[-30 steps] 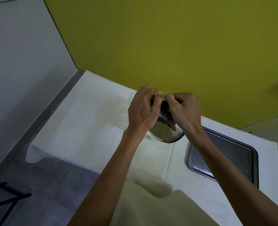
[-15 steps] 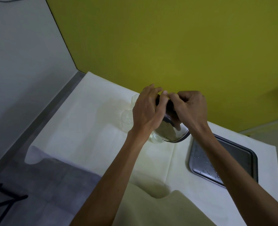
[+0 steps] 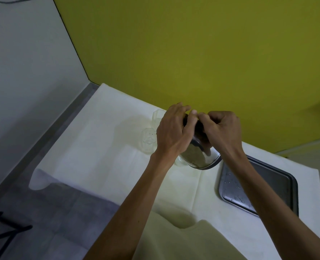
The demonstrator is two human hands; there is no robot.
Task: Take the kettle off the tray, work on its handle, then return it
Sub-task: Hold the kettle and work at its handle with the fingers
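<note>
A shiny steel kettle [image 3: 199, 156] stands on the white cloth, left of the metal tray [image 3: 279, 182] and off it. Its dark handle [image 3: 198, 128] sits on top, mostly covered by fingers. My left hand [image 3: 172, 132] wraps the handle from the left. My right hand [image 3: 223, 130] pinches the handle from the right, thumb tips of both hands meeting above it. Only the kettle's lower body and rim show below my hands.
Clear glasses [image 3: 148, 139] stand just left of the kettle, another glass [image 3: 158, 116] behind them. The tray holds water drops. A yellow wall rises close behind. The white-clothed table [image 3: 99, 147] ends at the left over a grey floor.
Both hands stay on the kettle's handle; the fingers shifted slightly, and the view drifted a little so the hands and kettle sit a bit further right.
</note>
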